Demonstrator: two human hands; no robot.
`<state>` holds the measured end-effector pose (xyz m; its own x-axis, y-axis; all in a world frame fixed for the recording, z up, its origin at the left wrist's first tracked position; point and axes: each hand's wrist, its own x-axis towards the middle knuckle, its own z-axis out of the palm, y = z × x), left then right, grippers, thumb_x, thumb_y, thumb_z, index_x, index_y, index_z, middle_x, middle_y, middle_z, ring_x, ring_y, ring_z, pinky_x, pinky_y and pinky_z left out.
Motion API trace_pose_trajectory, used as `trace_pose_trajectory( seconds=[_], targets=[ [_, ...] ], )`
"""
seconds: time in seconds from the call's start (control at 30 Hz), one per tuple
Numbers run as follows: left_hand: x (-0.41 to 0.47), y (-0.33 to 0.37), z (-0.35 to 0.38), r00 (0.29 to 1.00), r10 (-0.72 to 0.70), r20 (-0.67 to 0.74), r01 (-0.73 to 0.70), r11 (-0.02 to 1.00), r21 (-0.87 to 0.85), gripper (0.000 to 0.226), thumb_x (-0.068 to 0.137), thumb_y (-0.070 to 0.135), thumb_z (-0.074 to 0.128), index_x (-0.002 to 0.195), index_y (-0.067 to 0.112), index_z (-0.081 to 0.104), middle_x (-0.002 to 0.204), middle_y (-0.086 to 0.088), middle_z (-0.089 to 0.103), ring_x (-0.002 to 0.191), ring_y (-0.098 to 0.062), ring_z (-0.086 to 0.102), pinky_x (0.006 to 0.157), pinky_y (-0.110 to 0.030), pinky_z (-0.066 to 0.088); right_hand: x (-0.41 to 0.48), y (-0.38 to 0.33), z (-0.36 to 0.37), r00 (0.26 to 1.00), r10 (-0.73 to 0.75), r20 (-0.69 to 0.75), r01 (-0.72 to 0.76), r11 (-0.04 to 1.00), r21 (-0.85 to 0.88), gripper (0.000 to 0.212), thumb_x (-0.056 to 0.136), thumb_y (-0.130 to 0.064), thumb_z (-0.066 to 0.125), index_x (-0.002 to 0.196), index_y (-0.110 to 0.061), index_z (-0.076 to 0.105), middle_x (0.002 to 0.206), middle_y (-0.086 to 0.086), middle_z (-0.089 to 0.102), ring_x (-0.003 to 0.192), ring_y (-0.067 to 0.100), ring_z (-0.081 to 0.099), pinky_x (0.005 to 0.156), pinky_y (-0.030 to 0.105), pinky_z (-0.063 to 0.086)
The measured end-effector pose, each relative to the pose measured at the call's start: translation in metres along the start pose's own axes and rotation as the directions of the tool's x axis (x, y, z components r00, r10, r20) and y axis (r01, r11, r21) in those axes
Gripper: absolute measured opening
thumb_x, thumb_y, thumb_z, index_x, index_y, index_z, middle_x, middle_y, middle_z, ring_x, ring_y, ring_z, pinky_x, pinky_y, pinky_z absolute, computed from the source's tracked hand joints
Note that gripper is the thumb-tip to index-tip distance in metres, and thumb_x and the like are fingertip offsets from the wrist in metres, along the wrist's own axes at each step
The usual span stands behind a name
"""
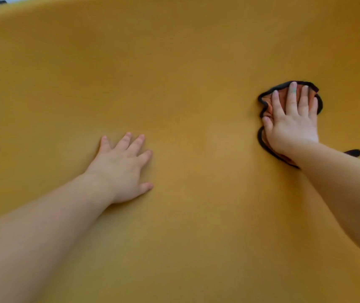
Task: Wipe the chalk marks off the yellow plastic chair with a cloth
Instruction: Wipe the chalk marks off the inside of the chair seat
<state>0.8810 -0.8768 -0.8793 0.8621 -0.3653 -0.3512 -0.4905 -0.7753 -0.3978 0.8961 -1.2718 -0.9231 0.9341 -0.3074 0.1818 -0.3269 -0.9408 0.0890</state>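
Head view, looking down: one yellow plastic chair fills almost the whole picture, its curved upper edge running along the top. Two bare hands lie on it, well apart. One left hand rests flat on the plastic with its fingers spread, holding nothing. One right hand presses palm-down, fingers extended, on one cloth, an orange-brown rag with a dark hem, bunched beneath the palm and pinned against the chair at the right. One dark corner of that cloth pokes out beside the right wrist. Any chalk marks on the yellow surface are too faint to make out.
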Motion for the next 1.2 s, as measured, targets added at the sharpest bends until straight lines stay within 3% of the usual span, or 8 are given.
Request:
trace_pose_trajectory(
  seconds=[0.1,0.23,0.5,0.67,0.77,0.87,1.0,1.2],
  targets=[
    [-0.008,-0.015,-0.004,0.997,-0.026,0.068,0.024,0.999,0.04,0.086,0.087,0.078,0.034,0.158,0.04,0.002,0.167,0.004,-0.016,0.155,-0.027,-0.008,0.116,-0.068,0.012,-0.002,-0.108,0.01,0.989,0.149,-0.013,-0.139,0.948,0.286,0.073,0.105,-0.05,0.025,0.163,-0.013,0.0,0.169,0.02,-0.014,0.155,0.042,-0.011,0.125,0.058,0.001],
    [-0.025,-0.052,-0.023,0.973,-0.132,0.191,0.101,0.982,0.161,0.086,0.089,0.073,0.039,0.157,0.042,-0.002,0.167,0.008,-0.017,0.154,-0.031,-0.012,0.116,-0.071,0.007,-0.08,-0.222,0.002,0.937,-0.35,0.0,0.314,0.84,0.443,0.069,0.105,-0.055,0.021,0.164,-0.024,0.001,0.171,0.01,-0.014,0.157,0.035,-0.013,0.125,0.055,0.0],
    [-0.077,-0.089,-0.039,0.956,-0.164,0.241,0.109,0.968,0.226,0.083,0.089,0.073,0.039,0.158,0.04,0.007,0.168,0.002,-0.013,0.155,-0.03,-0.009,0.12,-0.064,0.005,-0.183,-0.139,-0.018,0.145,-0.989,0.014,0.878,0.135,0.459,0.056,0.107,-0.055,0.017,0.162,-0.043,0.009,0.172,-0.009,-0.005,0.158,0.018,-0.011,0.127,0.047,-0.002],
    [-0.104,-0.09,-0.039,0.947,-0.146,0.286,0.09,0.975,0.201,0.076,0.093,0.07,0.034,0.158,0.039,0.008,0.169,0.005,-0.005,0.155,-0.027,-0.003,0.122,-0.06,0.008,-0.058,-0.024,0.013,0.791,-0.603,0.105,0.592,0.797,0.119,0.061,0.097,-0.07,-0.003,0.157,-0.055,-0.004,0.171,0.002,0.012,0.158,0.029,0.012,0.125,0.051,0.014],
    [-0.114,-0.093,-0.037,0.947,-0.14,0.29,0.076,0.972,0.222,0.075,0.094,0.069,0.034,0.158,0.037,0.011,0.169,0.006,-0.003,0.156,-0.024,-0.002,0.123,-0.057,0.008,-0.038,-0.093,0.015,0.981,-0.178,0.078,0.159,0.965,0.207,0.068,0.102,-0.061,0.013,0.164,-0.033,0.006,0.172,0.007,-0.007,0.158,0.034,-0.005,0.125,0.056,0.003],
    [-0.114,-0.097,-0.04,0.949,-0.142,0.281,0.085,0.975,0.206,0.072,0.095,0.067,0.035,0.157,0.035,0.019,0.168,0.009,0.007,0.155,-0.02,0.005,0.124,-0.053,0.012,-0.054,-0.203,0.0,0.997,-0.029,0.077,-0.003,0.922,0.386,0.073,0.103,-0.051,0.033,0.164,-0.019,0.006,0.17,0.018,-0.007,0.155,0.046,-0.004,0.122,0.065,0.005],
    [-0.11,-0.089,-0.041,0.968,-0.13,0.215,0.086,0.976,0.203,0.059,0.095,0.063,0.033,0.147,0.034,0.036,0.156,0.008,0.033,0.145,-0.022,0.03,0.115,-0.053,0.03,-0.147,-0.303,-0.033,0.846,-0.532,0.031,0.428,0.713,0.555,0.064,0.107,-0.05,0.026,0.164,-0.029,0.006,0.172,0.004,-0.007,0.158,0.033,-0.008,0.125,0.054,0.0],
    [-0.096,-0.029,-0.041,0.98,0.047,0.193,-0.067,0.993,0.094,0.057,0.097,0.06,0.033,0.147,0.033,0.038,0.153,0.005,0.038,0.14,-0.02,0.037,0.109,-0.045,0.039,-0.224,-0.173,-0.027,0.503,-0.851,0.15,0.711,0.506,0.488,0.058,0.106,-0.055,0.015,0.161,-0.043,0.0,0.17,-0.012,-0.013,0.156,0.019,-0.02,0.124,0.04,-0.015]
  ],
)
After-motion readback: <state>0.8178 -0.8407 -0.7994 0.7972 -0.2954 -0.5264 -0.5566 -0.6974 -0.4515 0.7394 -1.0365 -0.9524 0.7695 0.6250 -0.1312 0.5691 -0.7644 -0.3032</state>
